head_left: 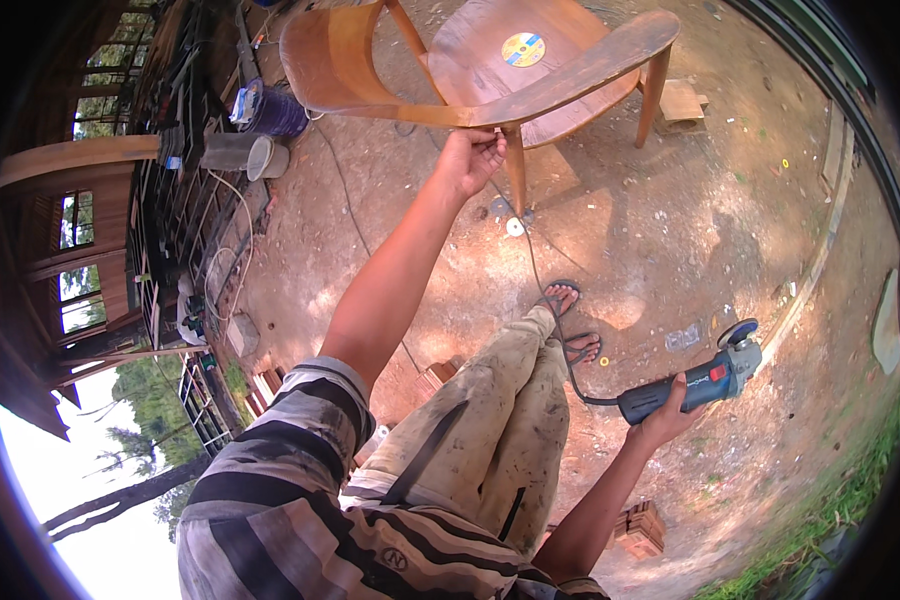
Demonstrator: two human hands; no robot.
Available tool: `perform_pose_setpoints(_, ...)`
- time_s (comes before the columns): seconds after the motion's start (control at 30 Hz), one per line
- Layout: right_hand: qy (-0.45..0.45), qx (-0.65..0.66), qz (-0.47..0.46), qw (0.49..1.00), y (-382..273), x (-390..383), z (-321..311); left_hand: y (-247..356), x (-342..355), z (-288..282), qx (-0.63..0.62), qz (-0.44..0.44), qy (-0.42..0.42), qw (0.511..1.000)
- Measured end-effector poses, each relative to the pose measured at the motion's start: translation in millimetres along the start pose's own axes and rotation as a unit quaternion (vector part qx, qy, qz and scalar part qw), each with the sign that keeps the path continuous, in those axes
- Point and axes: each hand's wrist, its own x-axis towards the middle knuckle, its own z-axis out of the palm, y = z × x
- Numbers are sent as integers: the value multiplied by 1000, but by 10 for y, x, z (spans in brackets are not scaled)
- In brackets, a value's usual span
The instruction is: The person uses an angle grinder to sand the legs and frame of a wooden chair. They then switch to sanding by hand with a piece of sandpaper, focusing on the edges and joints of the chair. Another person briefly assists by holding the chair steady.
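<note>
My left hand [475, 158] is raised to a wooden chair [390, 112], its fingers curled at the underside of the curved armrest, by the top of a front leg. A round disc with a yellow and blue label [523, 48] lies on the seat. Low at the right, my right hand [670, 415] grips the body of a dark teal angle grinder [685, 385] with a red switch and a disc at its head. The grinder's black cord runs across the dirt toward the chair.
Purple bucket [278, 110], white bucket [267, 157], wooden block [682, 106] and cables stand or lie around the chair. Stacked bricks [643, 528] sit behind me. A timber structure [90, 260] lines the left; grass [780, 550] and a long rail [822, 240] edge the right.
</note>
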Motion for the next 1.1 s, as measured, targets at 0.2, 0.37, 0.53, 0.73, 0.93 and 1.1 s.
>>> perform_pose_setpoints(0.2,-4,20,20,1000,-13,31,-14,-228,-384,186,173,171,20,970)
perform_pose_setpoints(0.37,6,18,24,1000,-1,69,-44,-359,-306,241,210,223,1,952)
perform_pose_setpoints(0.53,19,27,22,999,19,88,-64,-457,-129,257,220,273,23,936)
perform_pose_setpoints(0.73,24,34,17,999,33,81,-98,-339,-8,152,268,252,-22,930)
perform_pose_setpoints(0.93,31,28,39,998,113,69,-181,-398,-72,201,242,268,-10,932)
perform_pose_setpoints(1.1,25,55,57,997,162,56,-216,-450,-36,186,289,305,24,907)
